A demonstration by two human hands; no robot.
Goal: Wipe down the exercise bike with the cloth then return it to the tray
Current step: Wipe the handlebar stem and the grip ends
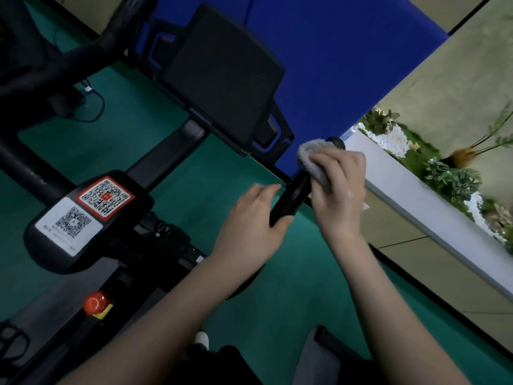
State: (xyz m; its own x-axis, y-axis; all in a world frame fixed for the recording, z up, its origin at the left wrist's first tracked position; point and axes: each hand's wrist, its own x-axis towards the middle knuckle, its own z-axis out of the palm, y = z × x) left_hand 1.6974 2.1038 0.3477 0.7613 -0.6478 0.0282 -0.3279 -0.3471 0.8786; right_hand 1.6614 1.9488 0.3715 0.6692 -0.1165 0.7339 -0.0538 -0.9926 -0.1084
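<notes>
Now my right hand (340,184), fingers (329,160) curled, presses cloth (312,158) round handlebar (291,200) tip, w/ white ledge (416,218) close beside; left hand (249,218) grips handlebar lower; open floor (222,168) below.

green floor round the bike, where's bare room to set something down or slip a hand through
Bare green floor: between the QR panel and the left hand; between the two forearms; from the right forearm to the black border strip. Crowded: the handlebar grip, with the right hand, cloth and left hand on it, and around the red knob.
</notes>
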